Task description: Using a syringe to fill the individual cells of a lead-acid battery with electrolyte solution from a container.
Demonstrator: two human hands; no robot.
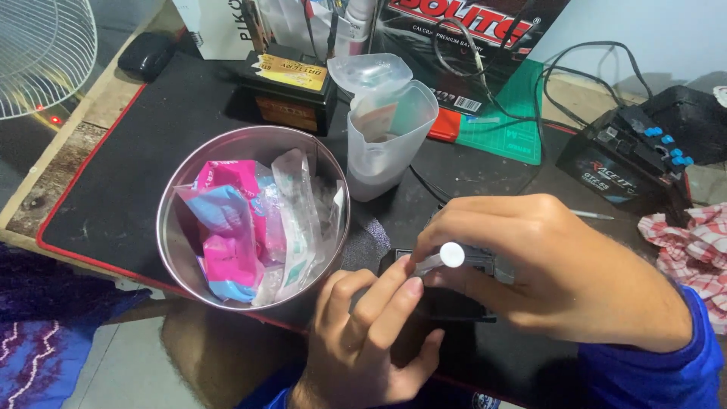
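Back of the worktop (pixel 113 189), L to R: white box (pixel 219 26) at top left, then a small black battery (pixel 291 91) w/ a yellow label on top and an orange strip on its side. Behind centre leans a big black carton (pixel 485 45) w/ red lettering and a white barcode patch. Green cutting mat (pixel 507 121) lies flat beside it, black wires across it. Far right: a second black battery (pixel 625 163), blue caps on top.

Containers: round steel bowl (pixel 254 216) at centre-left, packed w/ sealed packets, pink, blue and clear. Just behind it a frosted plastic tub (pixel 386 140), flip lid open, some paper-like bits inside, can't tell what.

Right hand (pixel 560 273) pinches a small clear syringe (pixel 443 259) w/ white round plunger end, fingers closed round the barrel. Left hand (pixel 363 341) touches the same syringe, index and middle fingers pressed to it, rest loosely curled. Syringe sits over a small black object (pixel 454 303) near the front edge, mostly hidden. Red-checked cloth (pixel 693 246) at right.
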